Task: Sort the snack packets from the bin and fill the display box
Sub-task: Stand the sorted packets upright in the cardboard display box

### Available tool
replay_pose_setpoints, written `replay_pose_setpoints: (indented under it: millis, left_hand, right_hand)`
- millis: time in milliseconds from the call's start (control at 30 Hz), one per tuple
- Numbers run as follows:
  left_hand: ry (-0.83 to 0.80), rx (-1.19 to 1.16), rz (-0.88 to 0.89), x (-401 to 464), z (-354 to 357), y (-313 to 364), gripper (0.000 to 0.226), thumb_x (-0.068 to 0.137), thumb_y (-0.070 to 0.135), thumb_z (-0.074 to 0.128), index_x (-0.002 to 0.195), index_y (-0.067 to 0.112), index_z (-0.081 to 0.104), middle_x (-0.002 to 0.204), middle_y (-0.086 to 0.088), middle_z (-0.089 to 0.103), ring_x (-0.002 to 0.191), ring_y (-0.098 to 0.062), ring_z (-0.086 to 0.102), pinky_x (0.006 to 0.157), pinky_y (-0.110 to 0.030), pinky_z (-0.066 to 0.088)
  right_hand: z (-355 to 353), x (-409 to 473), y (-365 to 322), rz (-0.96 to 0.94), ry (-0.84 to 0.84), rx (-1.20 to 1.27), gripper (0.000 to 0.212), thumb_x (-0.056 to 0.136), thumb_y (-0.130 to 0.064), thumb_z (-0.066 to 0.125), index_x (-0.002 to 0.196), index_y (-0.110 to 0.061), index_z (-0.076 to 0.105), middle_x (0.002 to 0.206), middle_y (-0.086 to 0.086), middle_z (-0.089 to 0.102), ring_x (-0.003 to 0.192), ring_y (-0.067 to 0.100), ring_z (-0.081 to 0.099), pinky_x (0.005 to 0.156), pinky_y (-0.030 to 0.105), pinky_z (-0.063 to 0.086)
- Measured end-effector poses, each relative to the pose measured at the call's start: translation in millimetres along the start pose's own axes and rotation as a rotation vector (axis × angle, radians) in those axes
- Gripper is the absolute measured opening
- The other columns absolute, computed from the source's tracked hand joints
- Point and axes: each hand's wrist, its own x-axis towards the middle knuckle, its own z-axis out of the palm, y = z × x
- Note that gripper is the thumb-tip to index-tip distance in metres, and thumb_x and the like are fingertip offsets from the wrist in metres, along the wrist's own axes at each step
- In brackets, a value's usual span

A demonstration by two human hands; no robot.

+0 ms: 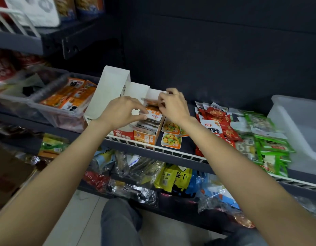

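Note:
An orange and white display box (144, 137) stands on the shelf, its white lid flap (111, 89) raised behind it. Several small orange packets (153, 114) stand in a row inside it. My left hand (121, 111) pinches the left edge of the front packets. My right hand (173, 104) holds the packets from the right side, fingers curled over their tops. Two loose orange packets (171, 135) lie flat on the shelf right of the box. An empty clear bin (299, 121) sits at the far right.
Red packets (217, 125) and green packets (269, 144) lie piled on the shelf between box and bin. A clear bin of orange packs (72, 96) stands to the left. A white wire rail (171, 150) edges the shelf. Bagged snacks fill the lower shelf.

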Motion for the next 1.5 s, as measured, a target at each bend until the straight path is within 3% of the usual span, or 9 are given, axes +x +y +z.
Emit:
replay_pose_setpoints:
  millis: [167,467,633,833,967,1100,1233,1367,1500]
  left_hand:
    - [0.123,0.073,0.061,-1,2,0,0.018,0.086,0.037,0.064,0.098,0.028,0.075,0.100,0.007,0.072,0.088,-0.018,0.064,0.065,-0.031,0.047]
    - [0.141,0.048,-0.150,23,11,8,0.019,0.091,0.033,0.060,0.105,0.029,0.072,0.112,0.004,0.068,0.099,-0.018,0.061,0.077,-0.035,0.050]
    - [0.223,0.014,-0.166,19,-3,18,0.026,0.094,0.023,0.053,0.116,0.022,0.067,0.119,-0.002,0.066,0.111,-0.025,0.056,0.085,-0.036,0.047]
    - [0.416,-0.153,-0.104,9,-22,86,0.028,0.091,0.021,0.049,0.114,0.020,0.065,0.108,0.001,0.068,0.100,-0.017,0.060,0.084,-0.032,0.048]
    - [0.304,-0.305,-0.119,17,29,131,0.025,0.089,0.015,0.050,0.111,0.018,0.059,0.105,0.001,0.065,0.097,-0.015,0.061,0.085,-0.038,0.051]
    - [-0.030,-0.170,-0.303,34,98,132,0.043,0.094,0.020,0.049,0.135,0.010,0.041,0.134,-0.013,0.049,0.126,-0.028,0.043,0.109,-0.038,0.033]
    - [-0.258,-0.013,-0.362,42,131,112,0.052,0.099,0.031,0.037,0.144,0.005,0.030,0.151,-0.017,0.029,0.137,-0.033,0.027,0.114,-0.038,0.021]
    - [-0.176,-0.125,-0.346,34,133,107,0.036,0.099,0.023,0.039,0.129,0.007,0.051,0.149,-0.015,0.033,0.131,-0.033,0.038,0.109,-0.037,0.031]
    - [-0.116,-0.242,-0.397,34,129,107,0.027,0.092,0.019,0.056,0.116,0.009,0.049,0.144,-0.016,0.031,0.121,-0.036,0.047,0.100,-0.041,0.040]
  right_hand:
    - [-5,12,1,-0.144,0.252,-0.089,0.023,0.084,-0.015,0.058,0.103,-0.020,0.070,0.097,-0.001,0.069,0.105,0.024,0.046,0.081,0.030,0.023]
    - [-14,37,-3,-0.061,-0.002,-0.285,0.025,0.089,-0.013,0.054,0.102,-0.025,0.072,0.091,0.003,0.065,0.108,0.023,0.044,0.086,0.030,0.028]
    - [-20,14,23,0.033,0.012,0.204,0.032,0.089,-0.022,0.061,0.121,-0.021,0.064,0.117,0.003,0.066,0.118,0.023,0.047,0.099,0.036,0.038]
    - [-18,-39,57,0.193,0.165,0.473,0.028,0.087,-0.005,0.060,0.114,-0.012,0.067,0.109,0.003,0.070,0.099,0.010,0.062,0.085,0.014,0.044]
    - [-3,-58,72,0.263,0.077,0.361,0.032,0.086,0.000,0.056,0.115,-0.008,0.066,0.109,0.009,0.069,0.093,0.019,0.066,0.086,0.025,0.049]
    - [4,-63,74,0.261,-0.068,0.208,0.038,0.086,0.000,0.053,0.123,-0.006,0.060,0.118,0.017,0.065,0.108,0.030,0.061,0.092,0.033,0.047]
    - [8,-54,69,0.289,-0.271,0.089,0.039,0.093,-0.005,0.048,0.131,-0.003,0.050,0.124,0.023,0.056,0.115,0.037,0.052,0.093,0.038,0.043]
    - [12,-38,64,0.387,-0.359,0.129,0.047,0.093,-0.004,0.046,0.139,-0.007,0.040,0.132,0.025,0.046,0.121,0.038,0.048,0.096,0.036,0.041]
    - [16,-34,61,0.536,-0.304,0.280,0.063,0.088,-0.009,0.062,0.144,-0.015,0.033,0.136,0.022,0.040,0.121,0.035,0.048,0.097,0.032,0.040]
